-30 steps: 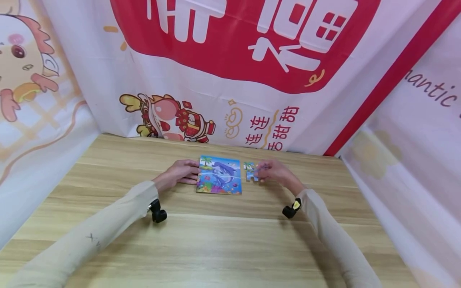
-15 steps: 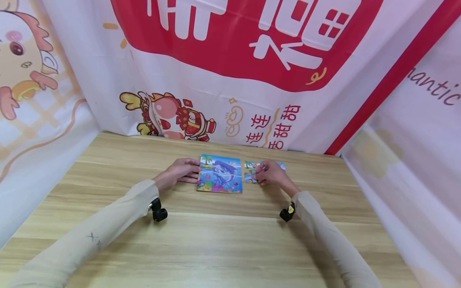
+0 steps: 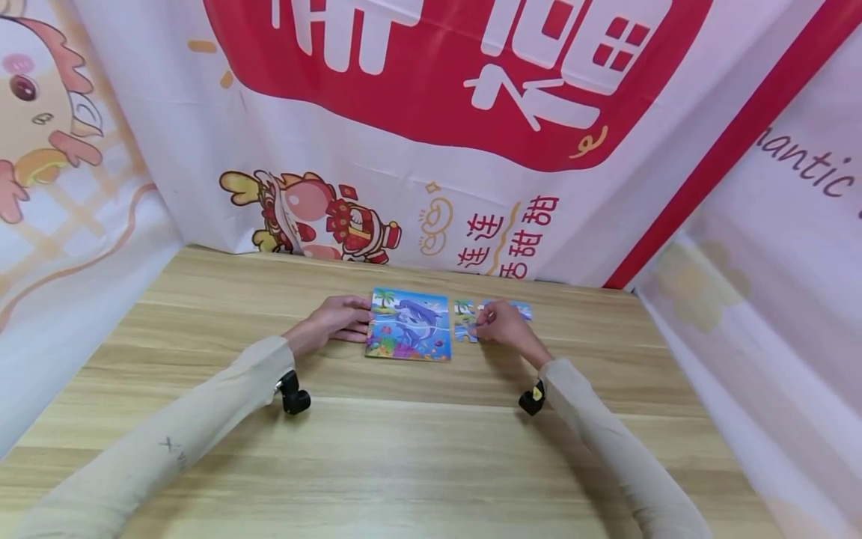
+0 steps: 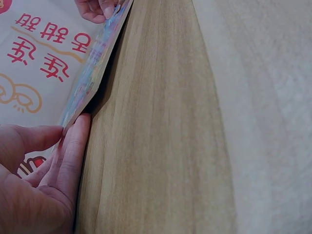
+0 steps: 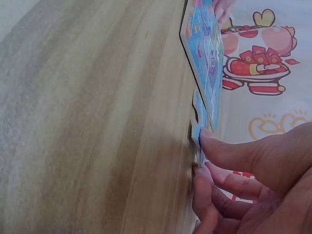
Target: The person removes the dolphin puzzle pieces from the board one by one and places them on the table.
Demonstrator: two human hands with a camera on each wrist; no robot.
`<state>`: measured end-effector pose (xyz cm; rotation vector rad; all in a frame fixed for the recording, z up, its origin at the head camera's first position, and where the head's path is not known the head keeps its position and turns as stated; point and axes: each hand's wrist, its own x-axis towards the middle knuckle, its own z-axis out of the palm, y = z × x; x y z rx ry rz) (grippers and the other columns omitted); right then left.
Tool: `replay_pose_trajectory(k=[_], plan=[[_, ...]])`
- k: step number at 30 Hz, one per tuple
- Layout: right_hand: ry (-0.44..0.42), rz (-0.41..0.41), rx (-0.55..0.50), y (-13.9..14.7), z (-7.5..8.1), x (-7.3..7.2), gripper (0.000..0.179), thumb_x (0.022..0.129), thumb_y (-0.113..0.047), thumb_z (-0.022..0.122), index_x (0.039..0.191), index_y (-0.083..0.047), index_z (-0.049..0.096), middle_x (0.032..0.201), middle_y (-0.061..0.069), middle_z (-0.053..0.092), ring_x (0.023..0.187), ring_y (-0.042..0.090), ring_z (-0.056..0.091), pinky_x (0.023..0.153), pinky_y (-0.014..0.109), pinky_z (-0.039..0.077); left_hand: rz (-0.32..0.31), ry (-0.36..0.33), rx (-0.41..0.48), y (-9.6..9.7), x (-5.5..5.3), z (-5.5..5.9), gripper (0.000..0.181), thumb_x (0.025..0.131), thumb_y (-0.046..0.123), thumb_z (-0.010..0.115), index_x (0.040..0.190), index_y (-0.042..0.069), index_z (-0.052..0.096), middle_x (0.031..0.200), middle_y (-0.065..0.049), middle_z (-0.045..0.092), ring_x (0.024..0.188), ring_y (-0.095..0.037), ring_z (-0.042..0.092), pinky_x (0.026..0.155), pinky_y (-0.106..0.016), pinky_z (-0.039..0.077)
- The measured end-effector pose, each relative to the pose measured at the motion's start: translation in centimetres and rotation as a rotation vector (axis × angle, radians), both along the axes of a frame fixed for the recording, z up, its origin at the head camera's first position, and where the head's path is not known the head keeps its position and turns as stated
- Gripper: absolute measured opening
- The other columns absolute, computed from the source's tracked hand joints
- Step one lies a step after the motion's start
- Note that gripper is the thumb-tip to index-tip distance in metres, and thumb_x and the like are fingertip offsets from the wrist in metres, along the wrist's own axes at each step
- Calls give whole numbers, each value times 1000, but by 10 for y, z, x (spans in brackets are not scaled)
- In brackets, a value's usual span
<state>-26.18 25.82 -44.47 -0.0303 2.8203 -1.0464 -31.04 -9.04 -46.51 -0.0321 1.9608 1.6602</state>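
Blue puzzle pieces point(image 3: 465, 330): pinched in my right hand point(image 3: 506, 326); more blue shows to its right than a second ago.
Dolphin picture point(image 3: 408, 323): between my hands, left edge pinched by my left hand point(image 3: 335, 319).
Wooden table point(image 3: 411, 464): beneath both hands.
Printed cloth point(image 3: 377, 142): beyond them.

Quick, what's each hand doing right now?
Left hand: closed, holding the dolphin picture by its edge.
Right hand: closed, pinching a jigsaw piece.
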Motion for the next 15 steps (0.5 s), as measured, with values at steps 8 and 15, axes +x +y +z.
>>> replay_pose_trajectory(k=[8,15], plan=[[16,-16,80,2,-5,1,24,89,-17,86,92,-3,66,86,7,67,75,17,56,62,23,48,-8,6,8,0,2,0,50,103,12,65,149,-2,50,98,-5,74,78,-12,74,79,-30,68],[12,-16,109,0,-1,1,24,89,-20,86,94,-5,67,88,6,68,79,19,58,67,26,50,-3,13,11,-1,2,2,49,104,12,64,149,-3,49,98,-5,75,79,-12,75,79,-30,68]])
